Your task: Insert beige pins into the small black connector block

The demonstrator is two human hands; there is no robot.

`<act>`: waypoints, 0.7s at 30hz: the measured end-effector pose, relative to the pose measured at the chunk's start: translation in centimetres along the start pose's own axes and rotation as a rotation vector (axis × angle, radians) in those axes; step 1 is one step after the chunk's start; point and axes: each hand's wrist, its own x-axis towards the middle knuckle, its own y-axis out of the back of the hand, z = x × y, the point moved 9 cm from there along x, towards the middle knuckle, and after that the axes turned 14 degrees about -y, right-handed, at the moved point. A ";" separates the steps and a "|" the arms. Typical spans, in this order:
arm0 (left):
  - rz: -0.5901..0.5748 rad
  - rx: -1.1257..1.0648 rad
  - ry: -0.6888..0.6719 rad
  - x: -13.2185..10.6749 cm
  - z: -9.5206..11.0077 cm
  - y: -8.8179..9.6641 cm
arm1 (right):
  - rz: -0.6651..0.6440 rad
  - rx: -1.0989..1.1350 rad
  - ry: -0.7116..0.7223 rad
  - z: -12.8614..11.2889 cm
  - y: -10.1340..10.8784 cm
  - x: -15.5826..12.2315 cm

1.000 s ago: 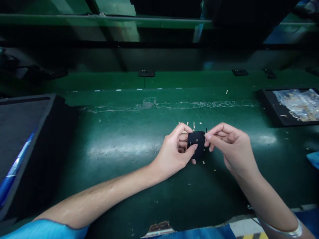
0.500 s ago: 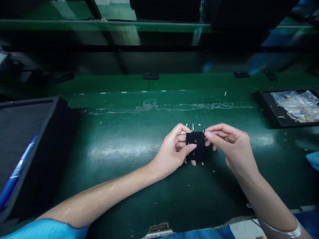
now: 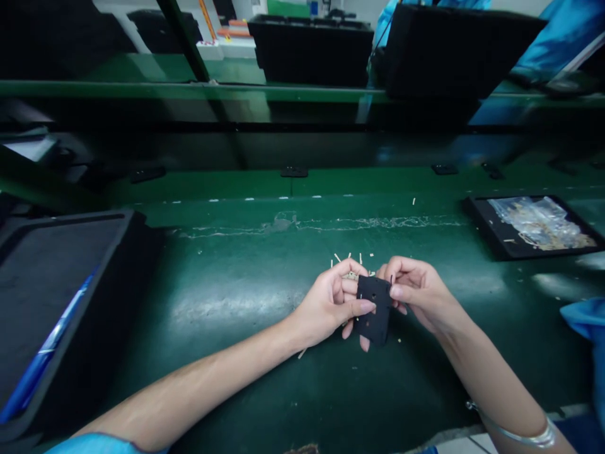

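A thin black rectangular plate [image 3: 378,325] with small holes is held over the green table, tilted toward me. My left hand [image 3: 333,302] grips its left side, thumb on the front face and fingers behind. At the plate's upper right corner my right hand [image 3: 418,290] is closed in a pinch, with a tiny dark sliver showing at the fingertips. What exactly it pinches is too small to make out. Small pale strips [image 3: 360,258] lie scattered on the table just beyond the hands.
A black tray [image 3: 501,252] with clear plastic bags [image 3: 539,217] stands at right. At left is a large black bin [image 3: 108,252] holding a blue item [image 3: 51,343]. Flat black pieces [image 3: 293,171] lie along the back, below a shelf with black crates [image 3: 312,53]. Blue cloth [image 3: 586,315] shows at the right edge.
The camera view has tipped up, so the scene sits lower and more of the shelf shows. The plate has tilted, showing more of its holes. Both hands remain at it.
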 end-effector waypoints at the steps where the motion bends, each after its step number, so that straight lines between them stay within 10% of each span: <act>1: -0.015 -0.020 0.004 0.1 -0.1 -0.1 | -0.010 0.003 0.011 0.0 -0.1 -0.1; 11: 0.098 0.509 -0.182 0.2 2.4 1.2 | 0.400 -0.261 0.350 -2.4 1.0 -3.0; 21: -0.038 0.882 -0.458 -0.1 4.6 0.1 | 0.164 -0.078 0.160 -0.2 -0.7 -1.3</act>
